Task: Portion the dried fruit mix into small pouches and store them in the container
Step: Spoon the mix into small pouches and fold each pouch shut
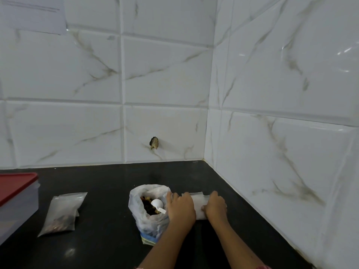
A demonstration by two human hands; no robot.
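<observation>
An open plastic bag of dried fruit mix (144, 216) stands on the black counter (101, 191), with a white scoop (157, 204) lying in it. Just right of the bag lies a stack of empty clear pouches (198, 205). My left hand (180, 207) and my right hand (215, 205) both rest on that stack, fingers curled at its edges. A filled pouch (62, 214) lies flat to the left. At the far left stands a clear container with a red lid (15, 195), lid on.
White marble-look tiled walls meet in a corner behind and to the right of the counter. A small dark hole (154, 143) shows in the back wall. A sheet of paper (33, 14) hangs at the top left.
</observation>
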